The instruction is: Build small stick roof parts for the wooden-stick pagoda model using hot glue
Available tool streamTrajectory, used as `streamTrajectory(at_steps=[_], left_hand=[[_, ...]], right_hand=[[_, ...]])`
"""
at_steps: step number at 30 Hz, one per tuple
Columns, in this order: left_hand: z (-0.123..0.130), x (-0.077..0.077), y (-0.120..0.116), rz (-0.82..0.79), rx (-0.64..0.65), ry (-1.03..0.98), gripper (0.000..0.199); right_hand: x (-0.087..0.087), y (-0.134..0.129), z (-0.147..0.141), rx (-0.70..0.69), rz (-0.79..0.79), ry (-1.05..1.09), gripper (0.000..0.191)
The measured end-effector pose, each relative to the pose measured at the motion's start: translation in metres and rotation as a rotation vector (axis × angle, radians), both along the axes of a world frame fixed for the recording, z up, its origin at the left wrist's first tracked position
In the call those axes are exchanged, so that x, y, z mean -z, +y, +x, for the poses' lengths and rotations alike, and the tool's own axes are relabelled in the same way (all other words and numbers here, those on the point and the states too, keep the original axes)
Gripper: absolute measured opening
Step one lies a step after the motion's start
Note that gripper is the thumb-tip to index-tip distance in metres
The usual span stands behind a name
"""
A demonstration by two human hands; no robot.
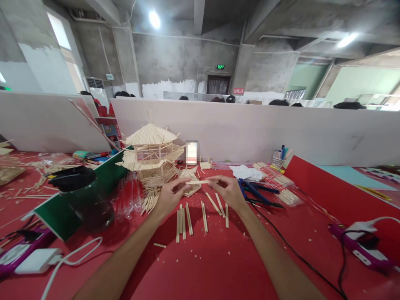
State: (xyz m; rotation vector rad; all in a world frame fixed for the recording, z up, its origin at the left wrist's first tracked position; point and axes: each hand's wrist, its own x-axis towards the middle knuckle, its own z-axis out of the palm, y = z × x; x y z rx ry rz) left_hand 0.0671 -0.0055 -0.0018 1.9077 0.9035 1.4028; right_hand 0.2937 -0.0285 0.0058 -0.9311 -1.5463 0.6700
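Table: a red surface (200,275) is dotted with wood scraps and backed by a pale partition (218,129).
Left fingers: one end of the stick (200,182) is pinched between thumb and fingertips by the left hand (168,196).
Right fingers: the other end is gripped in the same way by the right hand (230,193).
Stick: it is held nearly level above the table, between the hands; whether one strip or two laid together cannot be told.
Handling: a light, even pinch at both ends seems best, since thin wood could be snapped by twisting; any pair should be squared at the tips.
Loose sticks: small groups (204,216) are laid out nearer the body, within easy reach.
Small model (189,173): it is partly hidden behind the stick and should not be knocked.
Pavilion (151,135): it is stood beyond the left hand; elbow room should be left.
Pliers (261,193): they are laid just beyond the right hand.
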Motion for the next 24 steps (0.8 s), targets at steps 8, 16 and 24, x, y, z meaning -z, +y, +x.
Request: streamTrajectory(at_steps=[8,16,24], left_hand=[[-0.001,-0.001,-0.005,0.103,-0.024,0.06,0.023],[0.0,-0.005,-0.009,0.128,-0.046,0.086,0.023],[0.002,-0.002,-0.011,0.2,-0.093,0.06,0.02]], right_hand=[[0.006,0.0,-0.002,0.032,0.135,-0.048,0.016],[0.004,-0.001,-0.006,0.019,0.062,0.03,0.019],[-0.002,0.0,-0.006,-0.086,-0.078,0.198,0.033]])
